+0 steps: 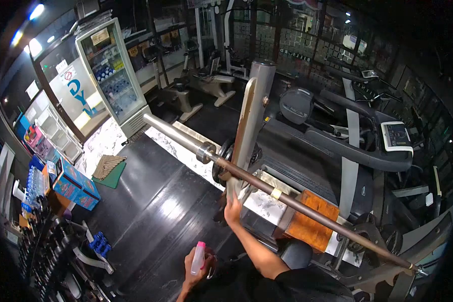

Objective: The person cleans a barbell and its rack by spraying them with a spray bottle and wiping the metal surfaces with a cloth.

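Observation:
My left hand, low in the view, is wrapped around a translucent spray bottle with pink parts. My right hand is closed on a pale grey cloth. That cloth is at the rack upright, just under the barbell; whether it presses on the metal is hard to tell. The barbell runs diagonally across the rack, with its silver sleeve bare of plates. Dark weight plates hang behind it on the upright. My right fingers are partly hidden by the cloth.
Behind the rack stand a treadmill and exercise bikes. A drinks fridge is at the back left. Dumbbells line the left side, near a blue box. An orange-brown wooden box sits under the bar.

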A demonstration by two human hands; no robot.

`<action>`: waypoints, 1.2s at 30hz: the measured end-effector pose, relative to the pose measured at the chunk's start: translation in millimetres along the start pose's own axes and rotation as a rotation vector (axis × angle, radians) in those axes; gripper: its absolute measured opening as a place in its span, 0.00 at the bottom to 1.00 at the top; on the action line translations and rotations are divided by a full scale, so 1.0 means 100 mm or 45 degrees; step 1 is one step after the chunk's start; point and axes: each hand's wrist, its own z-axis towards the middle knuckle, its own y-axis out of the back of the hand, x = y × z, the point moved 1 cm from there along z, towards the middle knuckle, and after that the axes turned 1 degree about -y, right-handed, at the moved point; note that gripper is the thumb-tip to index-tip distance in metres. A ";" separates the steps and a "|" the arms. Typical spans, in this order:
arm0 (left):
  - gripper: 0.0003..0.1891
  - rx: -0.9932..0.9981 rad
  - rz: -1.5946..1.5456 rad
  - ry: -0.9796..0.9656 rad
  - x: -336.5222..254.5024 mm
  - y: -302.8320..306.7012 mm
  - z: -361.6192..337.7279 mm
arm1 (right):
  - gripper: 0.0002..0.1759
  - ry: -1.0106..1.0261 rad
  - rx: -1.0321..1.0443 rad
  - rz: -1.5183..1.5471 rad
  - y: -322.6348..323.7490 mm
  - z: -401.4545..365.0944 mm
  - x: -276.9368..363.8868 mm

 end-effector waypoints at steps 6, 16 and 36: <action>0.08 -0.059 -0.086 0.012 -0.11 0.00 -0.05 | 0.28 -0.382 -0.007 0.093 0.15 -0.16 -0.40; 0.08 -0.081 -0.102 0.114 -0.11 0.09 -0.09 | 0.25 -0.302 -0.104 0.386 0.03 0.28 0.87; 0.08 -0.042 0.052 -0.031 -0.08 0.00 0.17 | 0.22 -0.553 0.007 0.193 0.52 0.40 0.19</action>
